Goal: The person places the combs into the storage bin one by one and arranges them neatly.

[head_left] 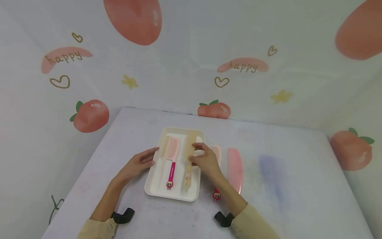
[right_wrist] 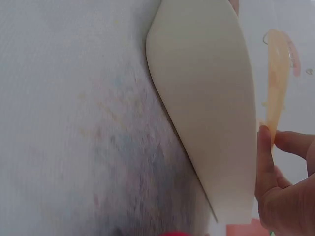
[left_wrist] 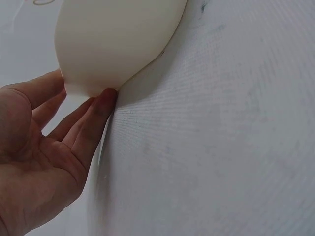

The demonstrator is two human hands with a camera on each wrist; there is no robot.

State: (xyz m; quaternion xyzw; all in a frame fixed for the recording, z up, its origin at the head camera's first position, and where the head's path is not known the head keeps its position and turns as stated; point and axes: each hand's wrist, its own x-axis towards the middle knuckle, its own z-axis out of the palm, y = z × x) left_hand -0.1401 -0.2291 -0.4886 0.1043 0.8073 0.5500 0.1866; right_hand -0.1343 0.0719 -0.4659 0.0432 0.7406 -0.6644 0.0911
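A white tray holds a pale rat-tail comb and a pink comb with a magenta, figure-tipped handle. My left hand touches the tray's left side, its fingers fairly straight; the left wrist view shows those fingers against the tray wall. Above the tray's right half, my right hand pinches a translucent yellowish comb between thumb and fingers. In the right wrist view this comb stands up past the tray's rim.
Right of the tray lie a second magenta-handled pink comb, partly under my right arm, and a wide pink comb. The whitish table bears a bluish smudge. A wall cloth printed with peaches hangs behind.
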